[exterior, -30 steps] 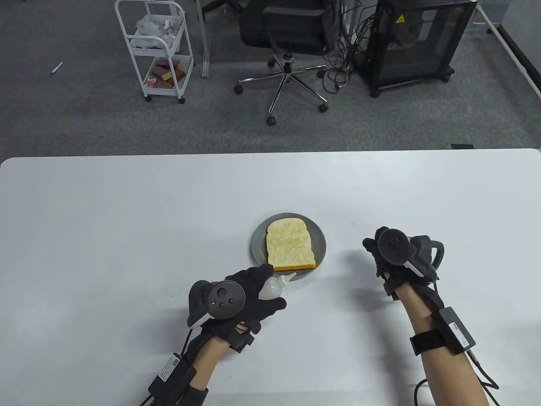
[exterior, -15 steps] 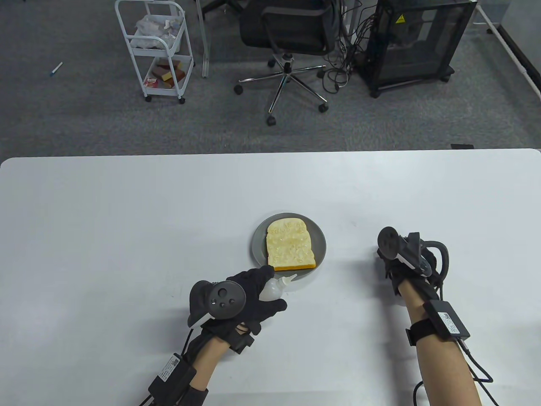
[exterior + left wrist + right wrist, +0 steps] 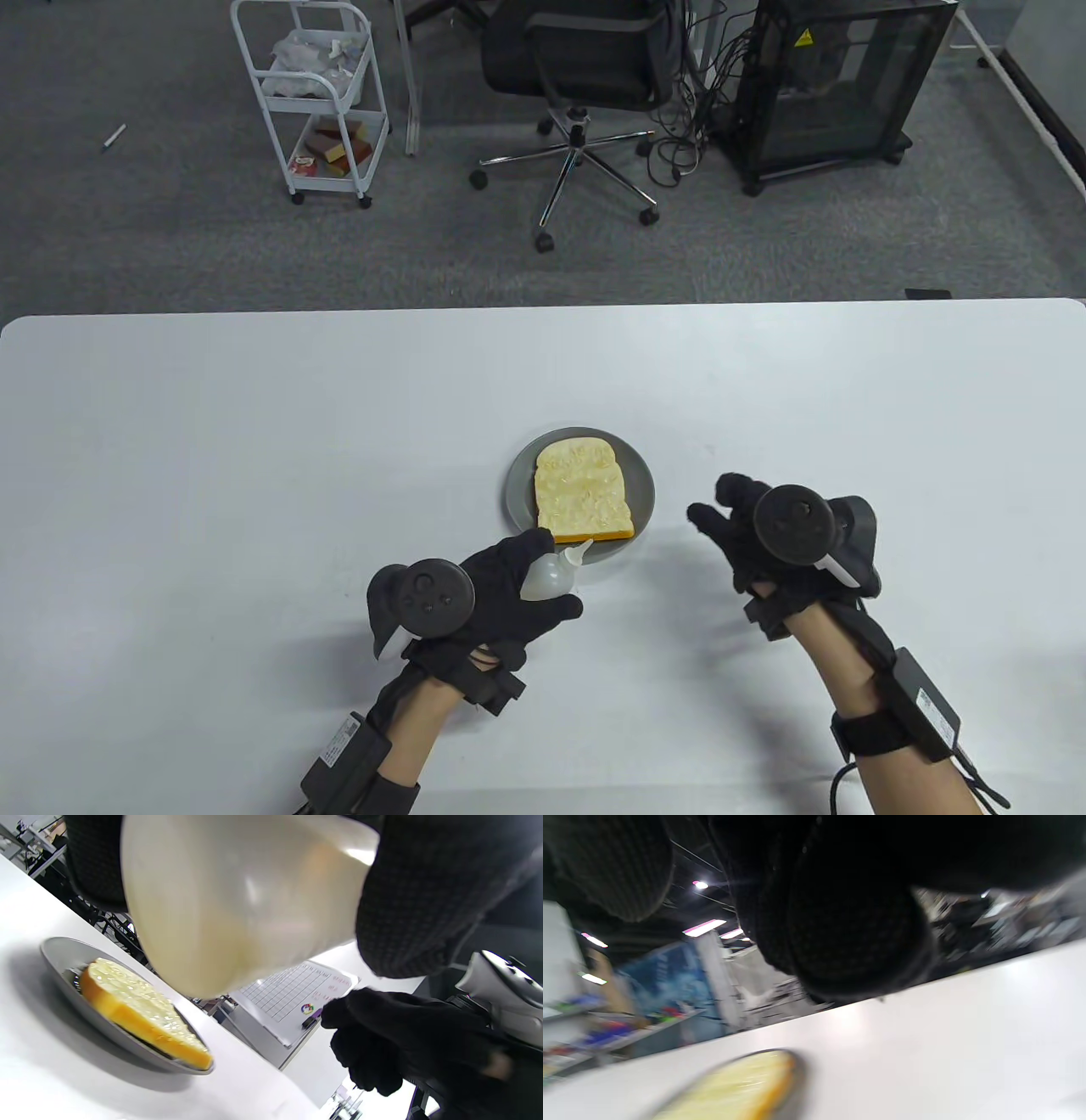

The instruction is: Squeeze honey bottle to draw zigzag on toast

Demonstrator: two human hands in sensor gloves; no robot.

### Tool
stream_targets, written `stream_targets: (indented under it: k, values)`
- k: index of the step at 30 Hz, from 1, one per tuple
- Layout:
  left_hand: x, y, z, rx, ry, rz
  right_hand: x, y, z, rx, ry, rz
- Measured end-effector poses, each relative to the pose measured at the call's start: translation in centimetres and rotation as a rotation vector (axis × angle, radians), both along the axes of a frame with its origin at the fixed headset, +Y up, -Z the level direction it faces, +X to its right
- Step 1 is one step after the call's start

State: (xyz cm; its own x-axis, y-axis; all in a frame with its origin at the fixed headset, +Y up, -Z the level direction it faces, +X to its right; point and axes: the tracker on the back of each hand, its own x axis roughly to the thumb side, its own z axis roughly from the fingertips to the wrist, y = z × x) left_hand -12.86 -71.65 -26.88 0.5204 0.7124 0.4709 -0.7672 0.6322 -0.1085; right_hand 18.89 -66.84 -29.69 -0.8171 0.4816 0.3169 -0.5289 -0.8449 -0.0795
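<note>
Left hand [image 3: 501,594] grips the unlabelled honey bottle [image 3: 550,574] — nozzle at the toast [image 3: 583,499] edge — right hand [image 3: 747,543] fingers spread, empty.

A: Can any writing be read here?

B: Nothing letter for letter. The black cabinet [image 3: 836,85], at one o'clock beyond the table, bears a yellow triangular warning sign [image 3: 803,37] on its top corner.

A: And the whiteboard [image 3: 292,997] in the left wrist view?

B: It carries a ruled grid, some reddish lines too small to read, and a round multicoloured logo. The white labels on the forearm boxes [image 3: 932,708] are illegible too.
</note>
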Motion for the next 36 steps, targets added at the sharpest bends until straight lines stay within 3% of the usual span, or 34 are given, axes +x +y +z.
stream_targets:
  k: [4,6,12,20,26,36]
  values:
    - [-0.1,0.1,0.2,-0.032,-0.012,0.088,-3.5,-0.4,1.7,-0.116,0.17,-0.265]
    - [0.0,0.2,0.4,-0.039,-0.031,0.116,-4.7,-0.7,2.1,-0.143,0.212,-0.309]
    - [1.2,0.2,0.8,-0.05,-0.078,0.135,-6.5,-1.5,2.7,-0.132,0.23,-0.44]
    - [2.1,0.0,1.2,-0.057,-0.132,0.15,-6.3,-0.6,3.7,0.033,0.245,-0.45]
    - [2.3,-1.2,0.6,-0.227,-0.251,0.243,-4.8,0.6,4.5,0.065,0.209,-0.527]
    - [1.8,-1.2,0.4,-0.227,-0.287,0.572,-2.8,-1.0,4.5,-0.075,0.165,-0.868]
